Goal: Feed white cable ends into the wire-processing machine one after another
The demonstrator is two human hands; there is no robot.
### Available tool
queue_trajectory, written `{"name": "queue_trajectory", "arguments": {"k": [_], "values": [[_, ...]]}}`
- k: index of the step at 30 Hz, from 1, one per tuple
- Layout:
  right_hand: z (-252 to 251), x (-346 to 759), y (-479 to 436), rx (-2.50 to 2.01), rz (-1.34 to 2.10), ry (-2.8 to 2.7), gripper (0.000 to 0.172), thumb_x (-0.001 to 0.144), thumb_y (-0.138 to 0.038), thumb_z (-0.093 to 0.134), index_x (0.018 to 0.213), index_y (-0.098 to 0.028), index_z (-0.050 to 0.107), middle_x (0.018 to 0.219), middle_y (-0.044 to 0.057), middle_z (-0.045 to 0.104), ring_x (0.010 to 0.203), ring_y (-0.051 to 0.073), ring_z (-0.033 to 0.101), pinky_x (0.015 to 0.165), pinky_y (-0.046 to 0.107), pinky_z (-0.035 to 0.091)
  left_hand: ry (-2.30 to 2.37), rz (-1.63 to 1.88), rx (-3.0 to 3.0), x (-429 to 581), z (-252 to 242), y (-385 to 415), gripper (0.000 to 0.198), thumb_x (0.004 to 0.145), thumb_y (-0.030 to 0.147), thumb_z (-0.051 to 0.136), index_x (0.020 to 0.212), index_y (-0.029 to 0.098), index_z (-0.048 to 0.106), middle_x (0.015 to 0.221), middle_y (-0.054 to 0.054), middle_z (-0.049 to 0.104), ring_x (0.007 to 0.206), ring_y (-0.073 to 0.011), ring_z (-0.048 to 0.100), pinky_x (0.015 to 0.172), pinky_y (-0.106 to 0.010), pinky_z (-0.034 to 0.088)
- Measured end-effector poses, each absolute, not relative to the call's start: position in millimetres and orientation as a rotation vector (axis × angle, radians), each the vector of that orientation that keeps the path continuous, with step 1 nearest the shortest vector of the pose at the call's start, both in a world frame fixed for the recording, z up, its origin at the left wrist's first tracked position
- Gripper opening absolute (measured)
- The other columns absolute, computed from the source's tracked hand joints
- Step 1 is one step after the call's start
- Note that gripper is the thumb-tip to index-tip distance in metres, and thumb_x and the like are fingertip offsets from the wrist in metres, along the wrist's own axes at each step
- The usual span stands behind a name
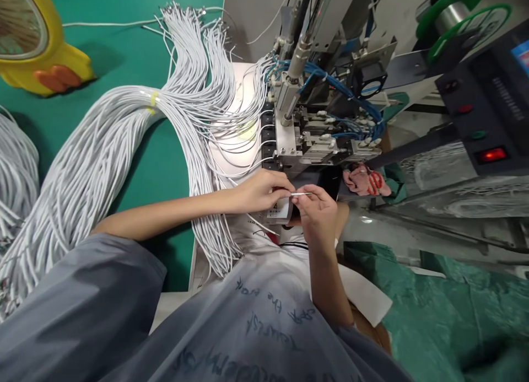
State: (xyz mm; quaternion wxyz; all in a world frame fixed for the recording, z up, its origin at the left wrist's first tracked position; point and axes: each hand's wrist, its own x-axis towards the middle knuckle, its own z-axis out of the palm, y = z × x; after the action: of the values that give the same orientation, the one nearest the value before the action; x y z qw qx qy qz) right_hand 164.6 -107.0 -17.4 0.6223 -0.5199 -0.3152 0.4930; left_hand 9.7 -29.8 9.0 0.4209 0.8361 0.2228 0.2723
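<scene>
Between my two hands runs a white cable [298, 194] with a thin greenish strand at its right end. My left hand [266, 190] pinches the cable's white part. Thumb and fingers of my right hand [316, 201] close on the stripped end. Just beyond them stands a metal machine [288, 134] with a row of black slots [268, 139] along its left side, and several white cables lead into these. A large bundle of white cables [119, 106] with a yellow tie lies left of the machine, and part of it hangs down beside my left forearm.
A yellow duck-shaped fan [78, 65] stands on the green mat [119, 43]. At the right are a green wire spool [450, 18] and a dark control box [491, 112] with a lit red switch. A pink cloth [363, 181] lies beside the machine.
</scene>
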Motion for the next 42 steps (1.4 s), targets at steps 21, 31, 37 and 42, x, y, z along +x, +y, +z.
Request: {"name": "queue_trajectory", "arguments": {"k": [21, 31, 37, 42], "values": [[-12.8, 171.9, -96.9, -1.191, 1.276, -0.956, 0.021, 0.067, -0.037, 0.071, 0.076, -0.02, 0.062, 0.071, 0.0, 0.057, 0.059, 0.012, 0.054, 0.056, 0.028, 0.048, 0.535, 0.653, 2.106, 8.2, 11.4, -29.2, 0.023, 0.088, 0.015, 0.047, 0.084, 0.014, 0.07, 0.073, -0.002, 0.061, 0.064, -0.0082, 0.057, 0.063, -0.019, 0.045], [6.2, 175.8, -104.3, -1.475, 0.731, -1.351, 0.015, 0.077, -0.028, 0.062, 0.068, -0.018, 0.068, 0.061, -0.001, 0.052, 0.052, 0.009, 0.043, 0.047, 0.025, 0.033, 0.497, 0.72, 2.284, 6.4, 6.7, -26.6, 0.023, 0.088, 0.017, 0.047, 0.089, 0.013, 0.07, 0.07, -0.004, 0.059, 0.064, -0.0105, 0.054, 0.061, -0.021, 0.042], [0.3, 176.2, -101.9, -1.53, 0.791, -1.32, 0.017, 0.073, -0.031, 0.065, 0.064, -0.018, 0.069, 0.055, -0.002, 0.048, 0.05, 0.009, 0.04, 0.046, 0.024, 0.032, 0.57, 0.661, 2.202, 8.5, 6.5, -29.4, 0.018, 0.083, 0.017, 0.053, 0.084, 0.015, 0.071, 0.07, -0.003, 0.062, 0.062, -0.0092, 0.054, 0.057, -0.02, 0.041], [-7.9, 162.0, -104.8, -1.472, 0.706, -1.182, 0.021, 0.077, -0.032, 0.06, 0.064, -0.018, 0.069, 0.055, -0.001, 0.05, 0.052, 0.011, 0.044, 0.048, 0.026, 0.035, 0.645, 0.644, 2.061, 11.0, 4.9, -33.0, 0.014, 0.08, 0.021, 0.06, 0.078, 0.014, 0.071, 0.065, -0.001, 0.062, 0.059, -0.0076, 0.054, 0.053, -0.017, 0.038]]}}
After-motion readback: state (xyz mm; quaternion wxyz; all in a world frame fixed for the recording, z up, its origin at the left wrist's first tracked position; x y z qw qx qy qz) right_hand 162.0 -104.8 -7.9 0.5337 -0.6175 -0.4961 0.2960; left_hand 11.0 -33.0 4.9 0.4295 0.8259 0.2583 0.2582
